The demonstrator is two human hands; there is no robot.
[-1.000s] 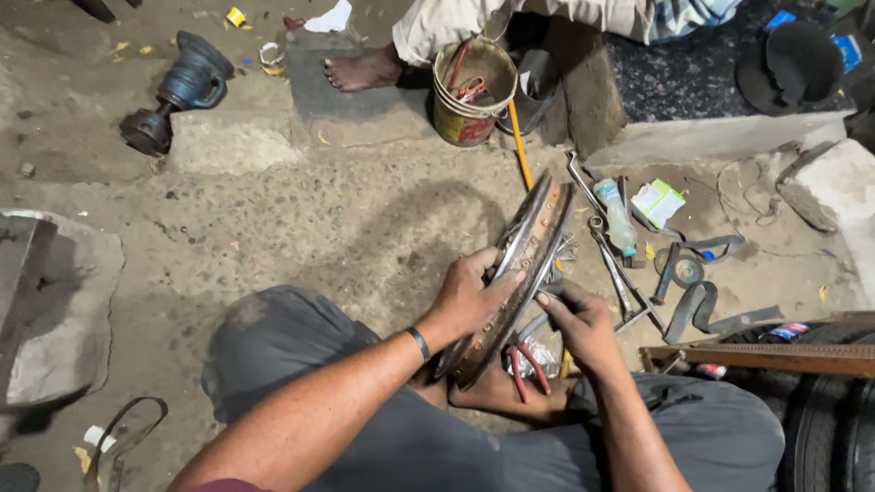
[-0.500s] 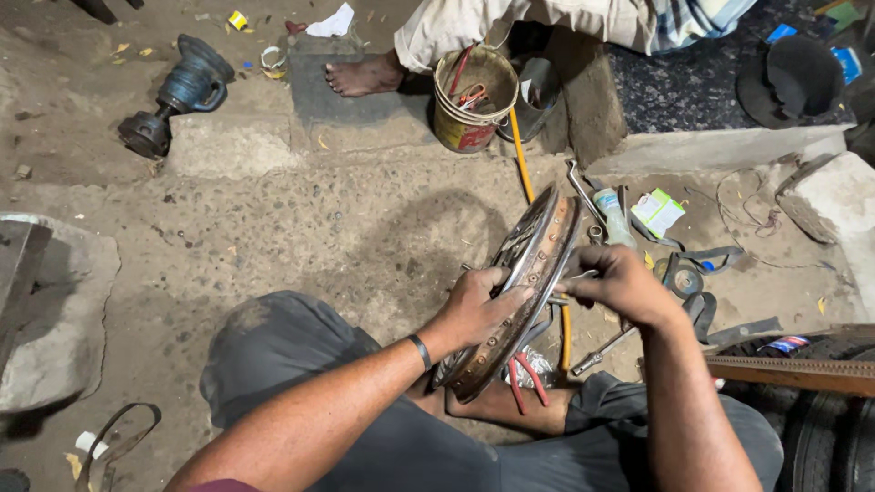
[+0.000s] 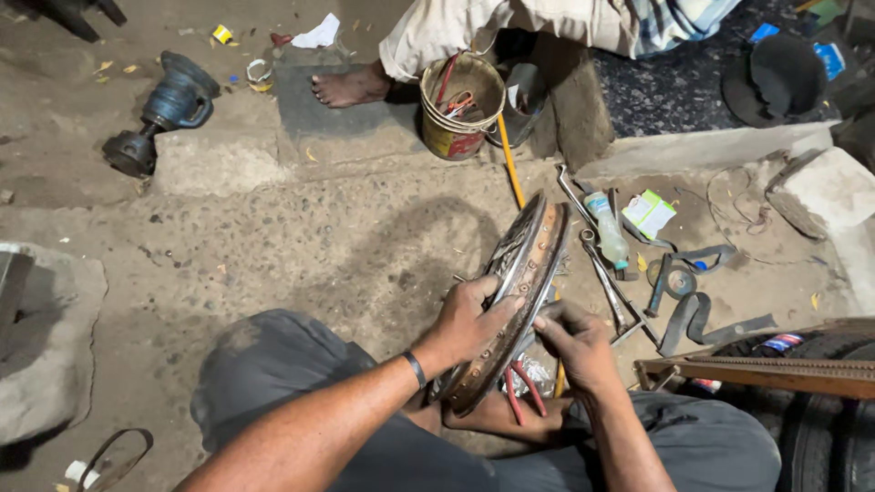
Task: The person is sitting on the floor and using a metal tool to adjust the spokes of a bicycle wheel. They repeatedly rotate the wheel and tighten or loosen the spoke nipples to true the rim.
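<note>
Currently | your left hand [image 3: 465,321] grip clamped on rusty wheel rim [image 3: 510,301], steadying it upright | right hand [image 3: 579,342] fingers pinched at its edge | pliers [image 3: 521,387] underneath.

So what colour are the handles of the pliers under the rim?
Red; head view shows the pliers.

One wheel rim [image 3: 519,292], one bucket [image 3: 458,109], one plastic bottle [image 3: 606,228], two hands.

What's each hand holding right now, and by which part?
Left hand grips the rusty wheel rim by its near edge, standing it on edge. Right hand rests fingertips on the rim's inner face; a closed grip cannot be told.
</note>
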